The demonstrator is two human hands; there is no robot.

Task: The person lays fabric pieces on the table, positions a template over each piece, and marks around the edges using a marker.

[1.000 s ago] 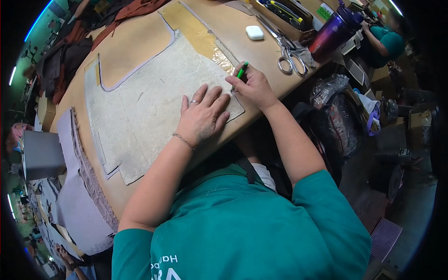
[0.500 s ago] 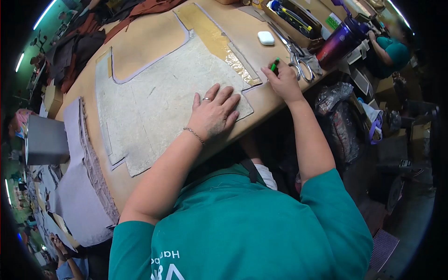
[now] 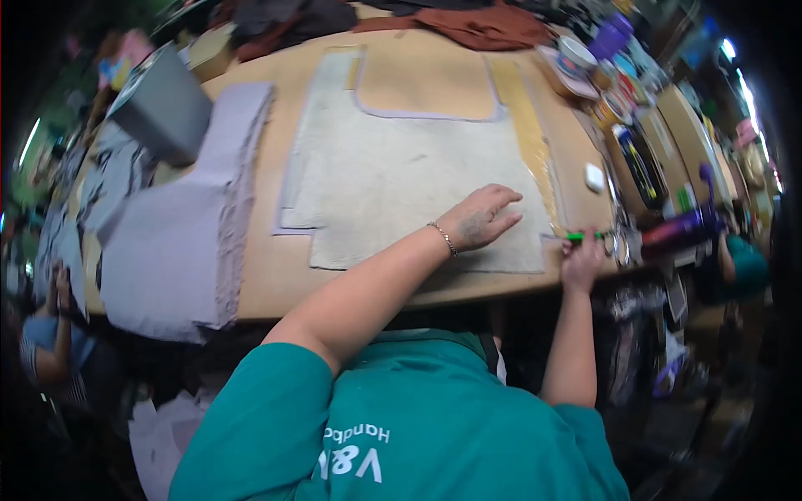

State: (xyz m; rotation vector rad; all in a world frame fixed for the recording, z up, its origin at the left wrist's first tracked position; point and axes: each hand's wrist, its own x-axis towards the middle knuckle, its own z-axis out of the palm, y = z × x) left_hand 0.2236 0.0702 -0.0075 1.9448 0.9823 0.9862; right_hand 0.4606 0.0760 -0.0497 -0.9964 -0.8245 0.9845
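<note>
My left hand (image 3: 483,219) is over the lower right part of a large off-white pattern piece (image 3: 401,179), fingers stretched out and apart. Whether its fingertips touch the surface, I cannot tell. Lavender fabric (image 3: 278,231) peeks out along the pattern's edges, and yellow tape (image 3: 528,138) covers its right arm. Just past the pattern's lower right corner, my right hand (image 3: 582,265) is closed around a slim green pen (image 3: 576,237), its thin tip pointing left toward that corner. Blur hides the exact contact of the tip.
A stack of lavender fabric (image 3: 180,234) lies left, beside a grey box (image 3: 163,104). On the right are a white case (image 3: 594,177), scissors (image 3: 619,246), a purple bottle (image 3: 678,234) and a tool box (image 3: 639,167). Brown fabric (image 3: 480,29) lies at the back.
The view has turned to the right. My left hand, flat on the pattern before, now has its fingers partly raised. My right hand has brought the pen to the pattern's lower right corner.
</note>
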